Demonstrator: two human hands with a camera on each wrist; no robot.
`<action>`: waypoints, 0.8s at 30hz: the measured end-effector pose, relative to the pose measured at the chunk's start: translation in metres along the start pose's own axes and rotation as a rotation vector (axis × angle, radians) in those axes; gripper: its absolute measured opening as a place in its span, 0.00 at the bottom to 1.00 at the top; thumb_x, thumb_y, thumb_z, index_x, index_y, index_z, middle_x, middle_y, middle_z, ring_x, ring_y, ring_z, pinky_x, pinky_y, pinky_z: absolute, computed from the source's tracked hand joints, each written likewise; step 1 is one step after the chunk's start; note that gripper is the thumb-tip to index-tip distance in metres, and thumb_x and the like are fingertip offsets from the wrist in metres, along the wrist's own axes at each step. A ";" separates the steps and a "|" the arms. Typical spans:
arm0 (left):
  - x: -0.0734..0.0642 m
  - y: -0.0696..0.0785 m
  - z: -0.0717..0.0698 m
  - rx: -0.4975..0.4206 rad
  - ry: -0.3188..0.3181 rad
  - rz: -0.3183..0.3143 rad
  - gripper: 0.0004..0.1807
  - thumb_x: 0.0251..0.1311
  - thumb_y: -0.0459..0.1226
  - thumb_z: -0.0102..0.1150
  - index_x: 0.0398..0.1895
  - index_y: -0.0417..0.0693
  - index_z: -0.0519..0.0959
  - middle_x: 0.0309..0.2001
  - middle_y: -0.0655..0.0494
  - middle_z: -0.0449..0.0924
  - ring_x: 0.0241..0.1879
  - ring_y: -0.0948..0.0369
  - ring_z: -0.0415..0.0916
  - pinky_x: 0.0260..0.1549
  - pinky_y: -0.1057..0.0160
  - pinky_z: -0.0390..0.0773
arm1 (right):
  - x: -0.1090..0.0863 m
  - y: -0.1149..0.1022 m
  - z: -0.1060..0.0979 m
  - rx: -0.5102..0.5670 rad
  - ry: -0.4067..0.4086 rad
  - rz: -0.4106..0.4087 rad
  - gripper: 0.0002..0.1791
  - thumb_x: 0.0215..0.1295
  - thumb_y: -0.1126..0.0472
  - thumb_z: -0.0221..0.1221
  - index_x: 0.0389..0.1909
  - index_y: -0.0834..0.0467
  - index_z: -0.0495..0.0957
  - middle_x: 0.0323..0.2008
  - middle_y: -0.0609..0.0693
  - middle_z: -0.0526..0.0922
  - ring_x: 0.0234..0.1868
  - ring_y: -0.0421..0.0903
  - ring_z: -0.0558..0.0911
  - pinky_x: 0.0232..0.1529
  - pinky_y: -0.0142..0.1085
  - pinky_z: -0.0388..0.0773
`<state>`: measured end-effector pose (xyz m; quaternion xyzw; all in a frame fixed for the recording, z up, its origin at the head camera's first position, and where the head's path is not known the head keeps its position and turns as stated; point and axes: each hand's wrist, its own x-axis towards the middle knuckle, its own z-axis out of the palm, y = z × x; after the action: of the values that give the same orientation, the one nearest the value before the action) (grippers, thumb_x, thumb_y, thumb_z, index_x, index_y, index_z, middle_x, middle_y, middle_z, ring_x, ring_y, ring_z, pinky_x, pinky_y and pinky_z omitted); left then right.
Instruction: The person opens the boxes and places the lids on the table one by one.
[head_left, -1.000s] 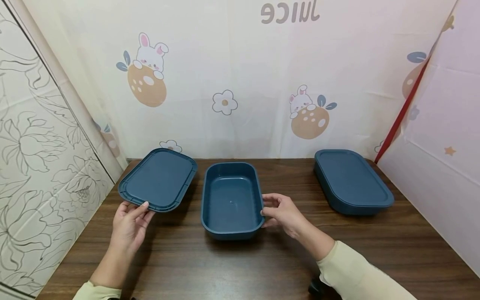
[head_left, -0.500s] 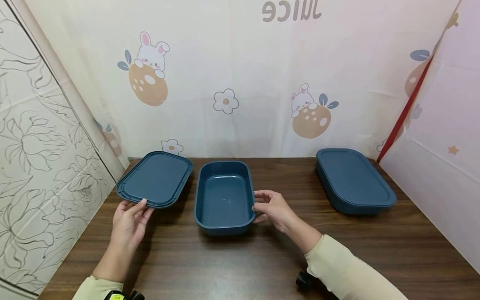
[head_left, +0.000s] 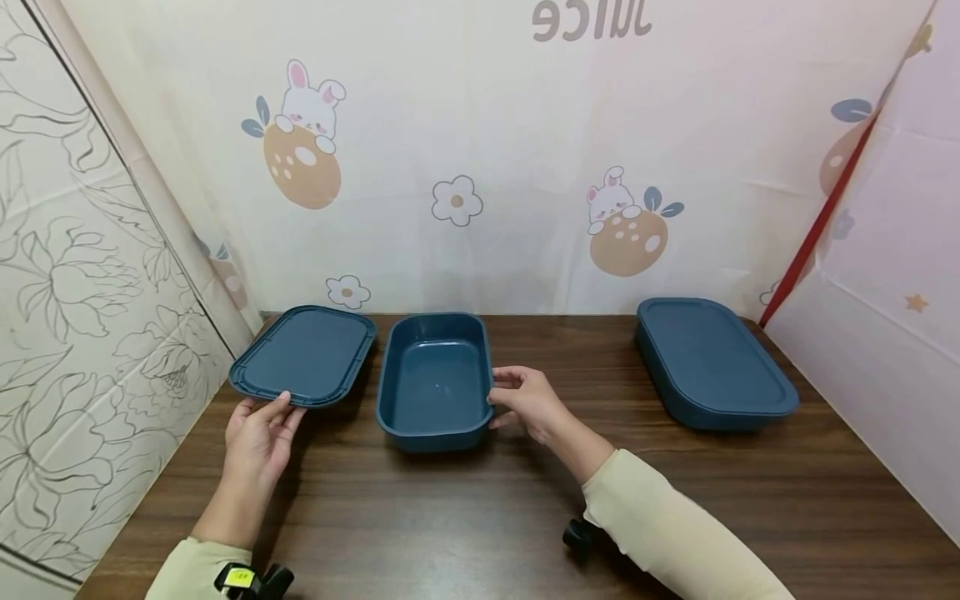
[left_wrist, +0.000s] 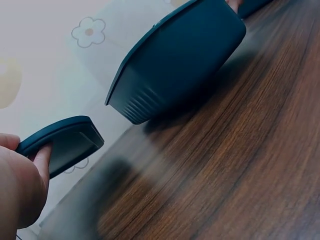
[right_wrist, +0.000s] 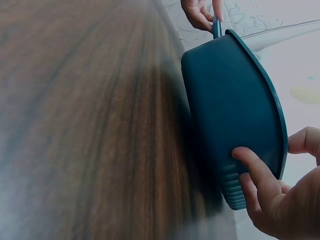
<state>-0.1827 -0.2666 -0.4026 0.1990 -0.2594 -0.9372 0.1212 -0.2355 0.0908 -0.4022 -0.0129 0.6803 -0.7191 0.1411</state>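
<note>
My left hand (head_left: 258,442) pinches the near edge of a flat dark blue lid (head_left: 306,354), thumb on top and fingers beneath. In the left wrist view the lid (left_wrist: 75,142) is held up over the table, its shadow below. Beside it, an open dark blue rectangular plastic container (head_left: 437,383) has a bare inside. My right hand (head_left: 525,402) grips its right wall. The right wrist view shows the thumb at the rim and fingers against the outer side of the container (right_wrist: 235,105). A dark shadow lies under the container, which is close over the wood.
A second dark blue container (head_left: 712,362), with its lid on, stands at the back right of the brown wooden table (head_left: 450,533). A printed curtain (head_left: 510,150) hangs right behind the table's back edge, and patterned panels flank both sides.
The right hand has carried the container left and toward the back, nearer the lid. The left hand has lowered the lid a little and shifted it slightly left.
</note>
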 end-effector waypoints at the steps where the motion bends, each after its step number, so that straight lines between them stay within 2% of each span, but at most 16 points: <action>1: 0.001 0.000 0.000 -0.005 0.008 0.001 0.26 0.57 0.15 0.52 0.54 0.46 0.66 0.45 0.50 0.78 0.41 0.56 0.82 0.37 0.55 0.83 | 0.002 0.000 0.001 0.004 -0.002 -0.002 0.27 0.55 0.78 0.56 0.59 0.74 0.70 0.55 0.71 0.73 0.43 0.55 0.82 0.31 0.47 0.85; 6: 0.006 0.001 -0.004 -0.032 0.012 0.013 0.24 0.56 0.14 0.53 0.50 0.44 0.67 0.41 0.49 0.78 0.40 0.56 0.82 0.37 0.55 0.84 | 0.010 -0.002 0.008 0.021 -0.003 -0.004 0.28 0.54 0.79 0.56 0.59 0.75 0.68 0.54 0.72 0.72 0.44 0.57 0.82 0.29 0.46 0.85; 14: 0.014 0.002 -0.006 -0.065 0.058 0.008 0.25 0.55 0.13 0.53 0.50 0.45 0.68 0.44 0.49 0.76 0.43 0.56 0.81 0.39 0.54 0.83 | 0.022 -0.007 0.019 0.041 -0.001 -0.005 0.28 0.54 0.79 0.56 0.60 0.74 0.69 0.54 0.73 0.72 0.46 0.59 0.83 0.29 0.46 0.84; 19: 0.016 0.002 -0.008 -0.087 0.034 0.016 0.26 0.55 0.12 0.52 0.51 0.44 0.66 0.44 0.49 0.75 0.43 0.56 0.81 0.39 0.54 0.83 | 0.032 -0.008 0.029 0.043 0.009 -0.021 0.28 0.54 0.78 0.55 0.60 0.75 0.69 0.53 0.73 0.73 0.45 0.60 0.83 0.30 0.47 0.84; 24: 0.019 0.000 -0.009 -0.093 0.019 0.031 0.25 0.56 0.13 0.52 0.52 0.44 0.66 0.44 0.49 0.75 0.43 0.56 0.80 0.39 0.54 0.83 | 0.043 -0.007 0.036 0.044 0.012 -0.014 0.30 0.55 0.78 0.55 0.62 0.74 0.67 0.55 0.72 0.72 0.50 0.63 0.80 0.32 0.47 0.84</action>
<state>-0.1957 -0.2772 -0.4154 0.1982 -0.2176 -0.9443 0.1473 -0.2707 0.0463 -0.4006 -0.0102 0.6651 -0.7349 0.1324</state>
